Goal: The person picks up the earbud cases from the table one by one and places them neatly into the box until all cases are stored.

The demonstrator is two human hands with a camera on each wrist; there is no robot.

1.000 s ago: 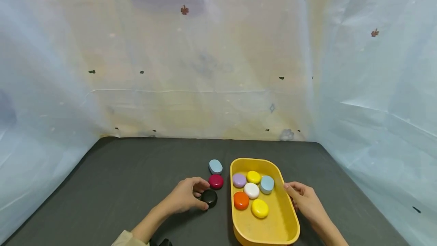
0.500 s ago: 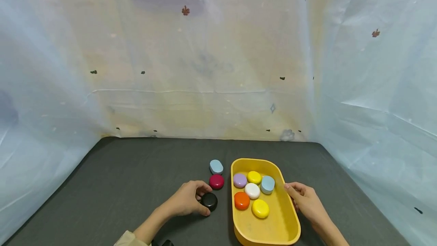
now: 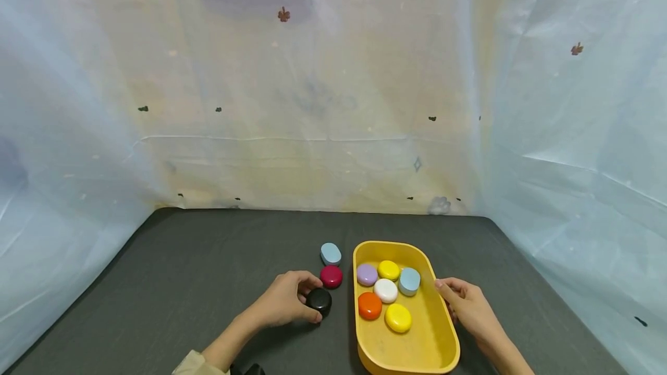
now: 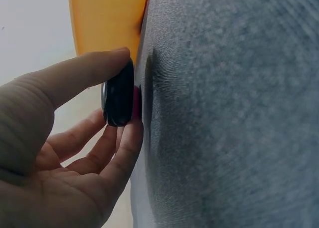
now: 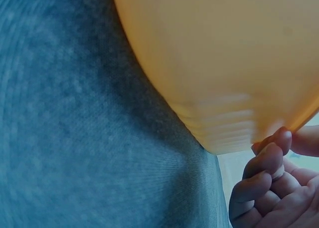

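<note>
My left hand (image 3: 286, 300) pinches a glossy black round piece (image 3: 319, 302) between thumb and fingertips, left of the yellow tray (image 3: 440, 352). In the left wrist view the black disc (image 4: 118, 98) stands edge-on, close over the cloth, with the thumb on one side and fingers on the other. Just beyond it lie a dark red piece (image 3: 331, 276) and a light blue oval one (image 3: 330, 254). My right hand (image 3: 471, 308) grips the tray's right rim, thumb on top and fingers curled beneath, as the right wrist view of the hand (image 5: 279, 183) shows.
Inside the tray sit several smooth pieces: purple (image 3: 367, 274), white (image 3: 385, 290), orange (image 3: 369, 306), light blue (image 3: 409, 281) and yellow (image 3: 398, 318). Dark cloth (image 3: 234, 247) covers the table. Pale translucent sheets (image 3: 312, 103) hang around its back and sides.
The black piece and my left hand have shifted slightly toward me, then back away again. My right hand keeps its hold on the tray, and the other pieces stay put.
</note>
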